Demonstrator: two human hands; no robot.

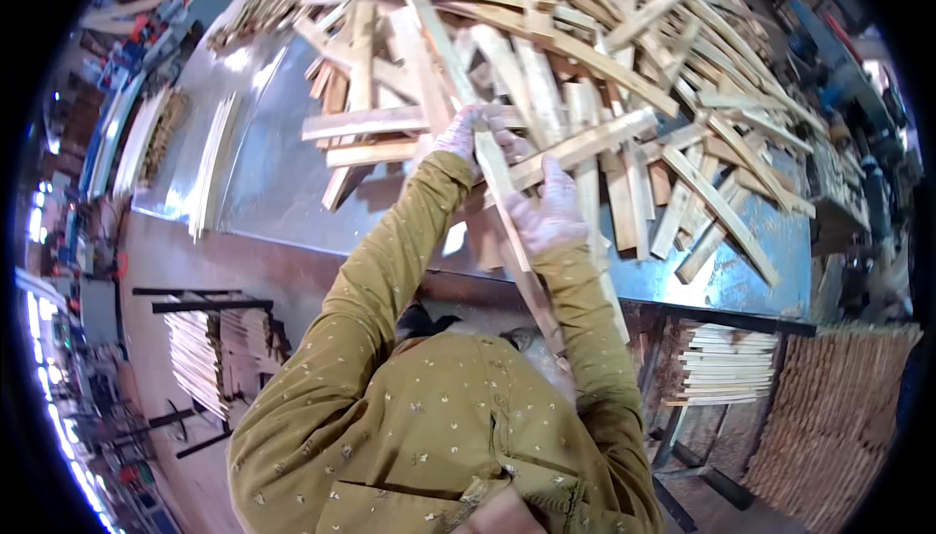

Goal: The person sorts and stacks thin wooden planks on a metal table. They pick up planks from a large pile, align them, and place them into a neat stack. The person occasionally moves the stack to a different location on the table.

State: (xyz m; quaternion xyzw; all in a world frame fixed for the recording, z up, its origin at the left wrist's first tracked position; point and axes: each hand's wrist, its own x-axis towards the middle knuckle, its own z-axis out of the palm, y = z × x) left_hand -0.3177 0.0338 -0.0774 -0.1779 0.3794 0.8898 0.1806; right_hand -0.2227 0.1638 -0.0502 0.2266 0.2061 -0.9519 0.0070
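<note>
Two gloved hands, left hand point(466, 134) and right hand point(548, 214) both clamped round one long wooden slat point(507, 217), messy offcut pile point(604, 66) behind on metal table point(273, 183)

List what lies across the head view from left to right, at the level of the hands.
Thin slats at the table's left edge → bare metal tabletop → left hand → long slat held in both hands → right hand → loose wood strips.
</note>
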